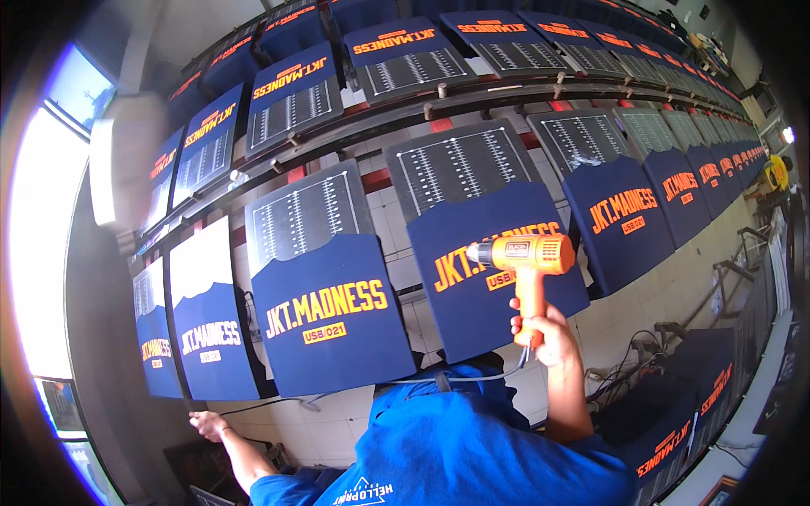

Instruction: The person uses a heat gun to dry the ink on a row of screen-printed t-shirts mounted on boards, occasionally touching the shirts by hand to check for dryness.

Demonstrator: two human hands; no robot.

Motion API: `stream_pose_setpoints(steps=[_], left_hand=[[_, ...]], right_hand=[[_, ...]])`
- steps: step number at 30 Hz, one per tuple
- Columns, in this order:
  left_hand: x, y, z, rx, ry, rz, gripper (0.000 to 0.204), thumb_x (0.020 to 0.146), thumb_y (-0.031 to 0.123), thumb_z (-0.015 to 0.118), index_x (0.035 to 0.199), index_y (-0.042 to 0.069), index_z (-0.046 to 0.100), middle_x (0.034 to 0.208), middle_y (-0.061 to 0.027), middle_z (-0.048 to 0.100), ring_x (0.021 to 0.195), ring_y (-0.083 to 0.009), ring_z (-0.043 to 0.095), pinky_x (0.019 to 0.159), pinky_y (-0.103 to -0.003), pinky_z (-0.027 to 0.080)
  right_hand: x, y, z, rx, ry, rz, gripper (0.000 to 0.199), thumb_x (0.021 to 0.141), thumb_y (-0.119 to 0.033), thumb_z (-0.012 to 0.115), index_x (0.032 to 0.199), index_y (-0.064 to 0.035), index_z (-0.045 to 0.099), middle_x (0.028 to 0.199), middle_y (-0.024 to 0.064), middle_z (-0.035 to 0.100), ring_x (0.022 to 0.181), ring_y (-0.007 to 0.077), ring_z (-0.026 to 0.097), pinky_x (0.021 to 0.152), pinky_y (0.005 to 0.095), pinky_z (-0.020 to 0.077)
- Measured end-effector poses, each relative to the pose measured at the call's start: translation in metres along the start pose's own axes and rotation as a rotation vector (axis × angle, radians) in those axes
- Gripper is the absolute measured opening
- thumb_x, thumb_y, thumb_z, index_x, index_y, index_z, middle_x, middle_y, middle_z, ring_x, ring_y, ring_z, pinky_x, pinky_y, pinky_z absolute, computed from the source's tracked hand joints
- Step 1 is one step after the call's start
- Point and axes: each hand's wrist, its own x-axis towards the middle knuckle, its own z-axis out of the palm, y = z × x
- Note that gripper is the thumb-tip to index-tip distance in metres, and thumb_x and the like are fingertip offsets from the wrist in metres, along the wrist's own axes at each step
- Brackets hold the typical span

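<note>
While the right hand (pixel 540 331) is wrapped tight round the grip of an orange heat gun (pixel 525 268), the tool stands upright with its silver nozzle aimed left, just in front of the yellow print on a navy shirt panel (pixel 494 266) stretched over a slanted printing board. A grey cord (pixel 472 377) runs from the base of the grip down across the person's blue shirt (pixel 472 447). The left hand (pixel 205 424) reaches low to the left, near the bottom edge of the navy panel (pixel 211 333) at that end of the row, next to a thin dark cable; whether its fingers are closed on anything I cannot tell. Between the two hands sits another navy panel (pixel 333 320) with yellow lettering. More such boards curve away in two long rows, divided by a dark metal rail (pixel 472 99), above a tiled floor (pixel 337 422)
</note>
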Motion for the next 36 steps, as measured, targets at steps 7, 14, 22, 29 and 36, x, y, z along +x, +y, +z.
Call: stream_pose_setpoints(steps=[7, 14, 22, 29, 36], left_hand=[[0.232, -0.017, -0.032, -0.100, 0.189, -0.117, 0.059, 0.097, 0.052, 0.024, 0.125, 0.011, 0.056, 0.120, -0.0219, 0.060, 0.111, -0.0410, 0.057, 0.093, -0.051, 0.045], [0.355, -0.034, 0.030, -0.060, 0.074, -0.083, 0.062, 0.095, 0.053, 0.029, 0.123, 0.006, 0.058, 0.121, -0.0239, 0.059, 0.115, -0.0416, 0.055, 0.097, -0.052, 0.042], [0.375, -0.043, 0.172, -0.065, -0.205, 0.147, 0.058, 0.097, 0.045, 0.036, 0.085, -0.004, 0.066, 0.068, -0.0182, 0.064, 0.057, -0.0324, 0.062, 0.052, -0.043, 0.050], [0.253, -0.027, 0.231, -0.014, -0.330, 0.215, 0.051, 0.098, 0.043, 0.036, 0.104, 0.001, 0.063, 0.106, -0.0240, 0.064, 0.100, -0.0431, 0.060, 0.085, -0.050, 0.046], [0.270, -0.025, 0.222, -0.029, -0.218, 0.167, 0.054, 0.098, 0.048, 0.032, 0.108, 0.004, 0.061, 0.110, -0.0227, 0.064, 0.102, -0.0436, 0.058, 0.087, -0.050, 0.045]], right_hand=[[0.017, 0.077, 0.119, -0.209, -0.145, 0.052, 0.037, 0.087, -0.018, 0.058, 0.118, -0.0006, 0.048, 0.086, 0.0066, 0.057, 0.063, 0.0116, 0.057, 0.053, 0.0238, 0.0463], [0.027, 0.117, 0.227, -0.758, 0.078, -0.032, 0.039, 0.088, -0.009, 0.054, 0.126, -0.0006, 0.045, 0.080, 0.0057, 0.057, 0.061, 0.0092, 0.057, 0.049, 0.0234, 0.0495], [0.039, 0.146, 0.251, -0.868, 0.163, -0.108, 0.031, 0.089, -0.014, 0.058, 0.116, -0.0006, 0.050, 0.072, 0.0042, 0.055, 0.055, 0.0092, 0.057, 0.043, 0.0240, 0.0475], [0.041, 0.148, 0.267, -0.891, 0.215, -0.063, 0.027, 0.088, -0.012, 0.058, 0.111, -0.0002, 0.050, 0.075, 0.0032, 0.055, 0.058, 0.0092, 0.057, 0.044, 0.0238, 0.0482], [0.053, 0.157, 0.269, -0.807, 0.135, -0.129, 0.029, 0.089, -0.013, 0.056, 0.114, 0.0003, 0.050, 0.075, 0.0036, 0.055, 0.055, 0.0088, 0.056, 0.044, 0.0234, 0.0475]])
